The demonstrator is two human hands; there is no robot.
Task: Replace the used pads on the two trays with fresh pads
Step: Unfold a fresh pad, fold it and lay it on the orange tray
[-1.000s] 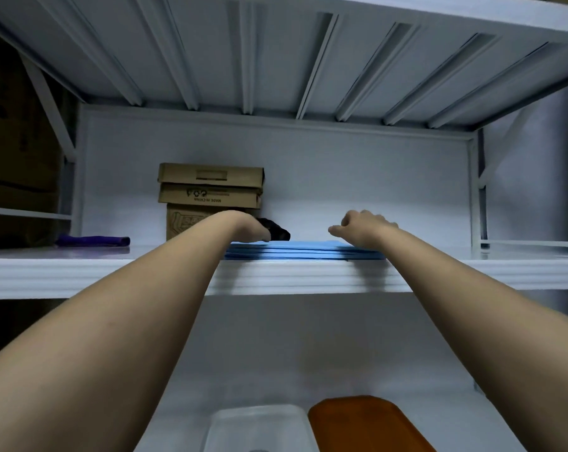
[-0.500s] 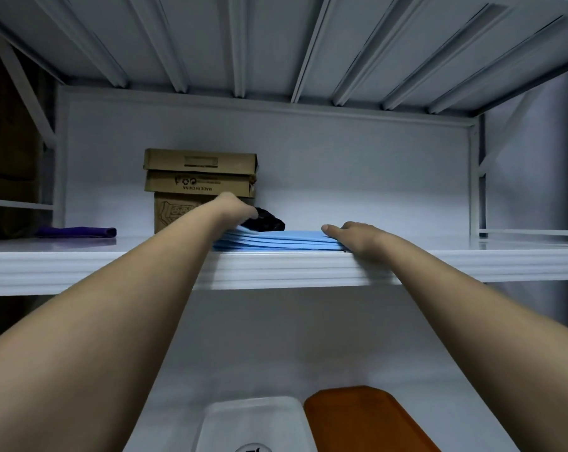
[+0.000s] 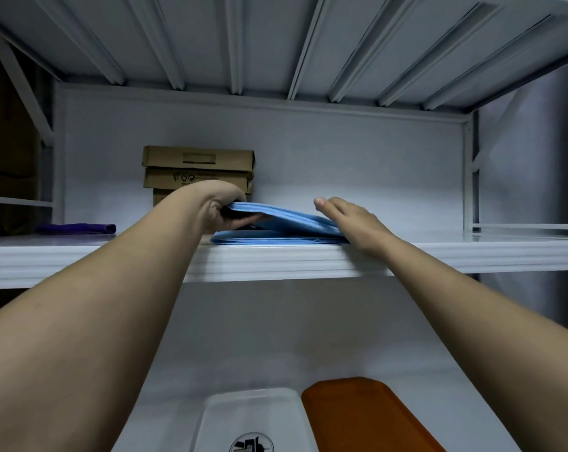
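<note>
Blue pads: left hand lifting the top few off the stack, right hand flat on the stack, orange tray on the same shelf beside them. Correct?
Not quite. The orange tray sits on the lower shelf, beside the clear tray, per the head view. The rest holds: left hand lifts the top blue pads; right hand lies flat on the stack.

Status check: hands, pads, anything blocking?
Left hand pinching top blue pads. Right hand flat on stack's right end. Cardboard boxes behind, not blocking.
</note>
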